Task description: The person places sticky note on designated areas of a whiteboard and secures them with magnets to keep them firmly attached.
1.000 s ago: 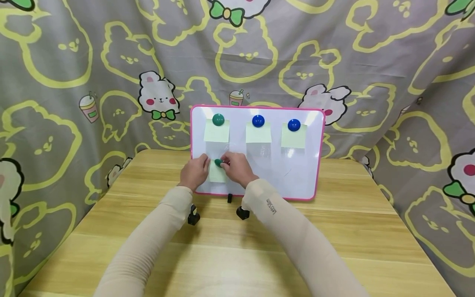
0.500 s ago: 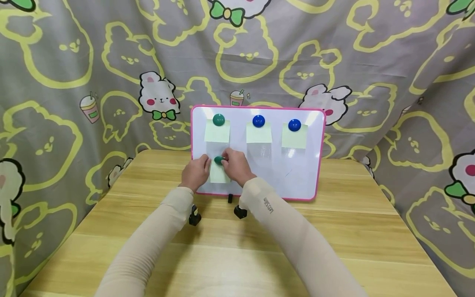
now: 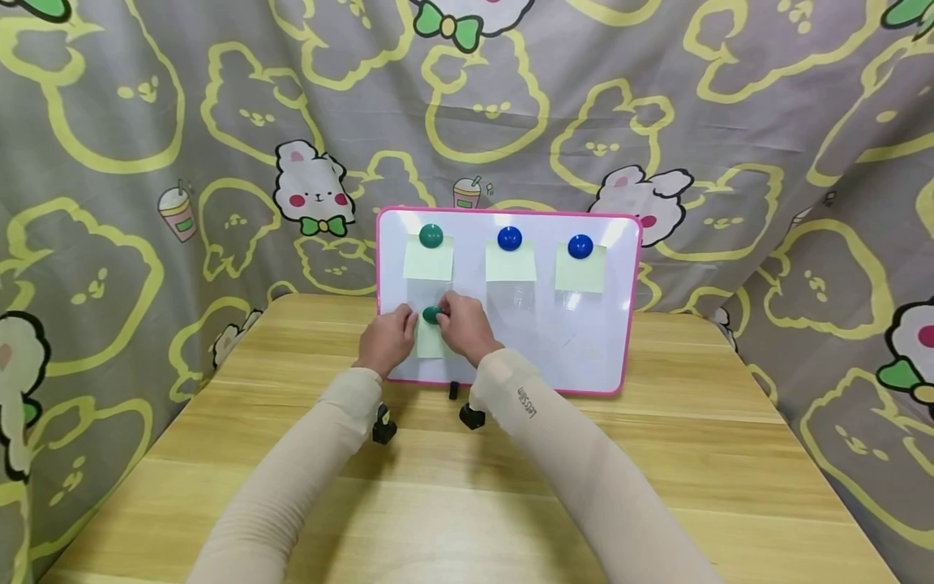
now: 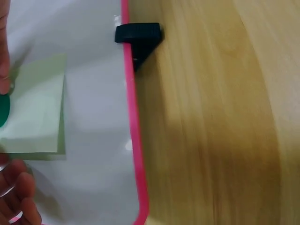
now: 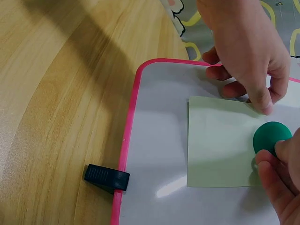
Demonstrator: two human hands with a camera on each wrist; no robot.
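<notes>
A whiteboard (image 3: 562,349) with a pink frame stands tilted on the table. On its lower left part lies a pale green sticky note (image 5: 220,145). My left hand (image 3: 387,339) pinches that note's left edge near the upper corner, thumb on top. A round green magnet (image 5: 269,136) sits at the upper part of the note, and my right hand (image 3: 469,328) holds it by the rim between thumb and fingers. Whether the magnet fully touches the paper I cannot tell. In the left wrist view, only the magnet's edge (image 4: 3,110) shows.
Higher on the board hang three more notes, under a green magnet (image 3: 431,236), a blue magnet (image 3: 509,238) and another blue magnet (image 3: 580,246). A black foot (image 4: 138,35) clips onto the bottom frame. The wooden table (image 3: 452,511) extends in front; a patterned curtain (image 3: 496,97) hangs behind.
The right hand has moved slightly up with the green magnet, which has turned its round face more outward. The left hand has stayed almost in place at the note's edge.
</notes>
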